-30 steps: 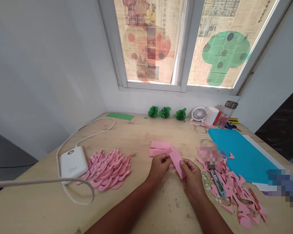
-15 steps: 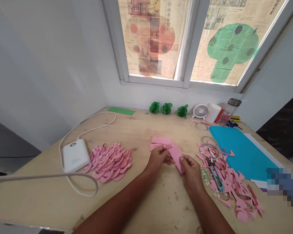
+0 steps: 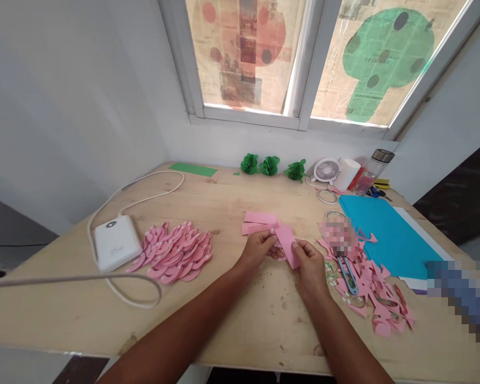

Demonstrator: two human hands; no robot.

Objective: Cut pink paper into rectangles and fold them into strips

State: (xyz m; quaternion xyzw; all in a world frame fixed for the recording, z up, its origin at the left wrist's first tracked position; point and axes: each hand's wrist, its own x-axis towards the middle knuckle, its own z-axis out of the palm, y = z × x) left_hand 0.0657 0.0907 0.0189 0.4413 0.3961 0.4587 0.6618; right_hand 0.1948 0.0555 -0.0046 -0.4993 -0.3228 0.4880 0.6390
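Observation:
A pink paper strip (image 3: 288,246) is held between my two hands above the middle of the table. My left hand (image 3: 261,248) pinches its upper left end, with a bit of pink paper under the fingers. On the strip's right edge, the thumb and fingers of my right hand (image 3: 310,260) are closed. More pink strips (image 3: 260,217) lie flat just behind my left hand. To the left is a heap of curved pink paper pieces (image 3: 180,250) with small white spots.
A white power bank (image 3: 117,244) with a looping cable lies left. Pink scraps (image 3: 380,293) and a blue-handled tool (image 3: 347,274) lie right, near blue sheets (image 3: 388,229). Green paper shapes (image 3: 269,166), a small fan (image 3: 327,170) and a bottle (image 3: 372,172) stand behind.
The view has tilted down slightly, so the table's things appear higher in the picture. Both hands keep hold of the pink strip in nearly the same pose.

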